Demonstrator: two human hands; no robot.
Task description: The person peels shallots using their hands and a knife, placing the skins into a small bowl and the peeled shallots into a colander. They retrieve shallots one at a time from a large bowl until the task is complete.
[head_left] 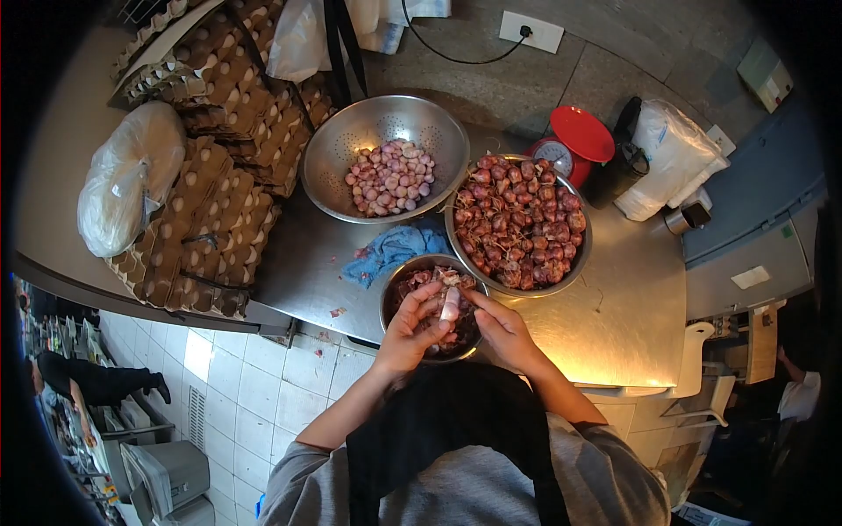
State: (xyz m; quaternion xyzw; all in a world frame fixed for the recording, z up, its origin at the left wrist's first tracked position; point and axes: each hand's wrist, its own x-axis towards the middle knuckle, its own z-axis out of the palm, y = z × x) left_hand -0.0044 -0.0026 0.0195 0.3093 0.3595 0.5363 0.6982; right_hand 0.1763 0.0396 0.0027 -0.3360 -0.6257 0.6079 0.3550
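Note:
My left hand (414,326) is closed around a pale, partly peeled shallot (451,303), held between thumb and fingers. Right beside it, my right hand (502,331) has its thumb and fingers pinched together at the shallot's side; whatever they grip is too small to make out. Both hands are over a small metal bowl (386,302) with dark reddish skins in it. Behind it on the right stands a metal bowl (582,256) heaped with unpeeled red shallots (524,223). A perforated colander (324,145) at the back left contains peeled, pinkish shallots (392,178).
A blue cloth (399,250) lies between colander and small bowl on the steel table (631,316). Stacked egg trays (206,232) and a plastic bag (132,175) crowd the left. A red scale (581,136) and a white package (667,153) stand at the back right.

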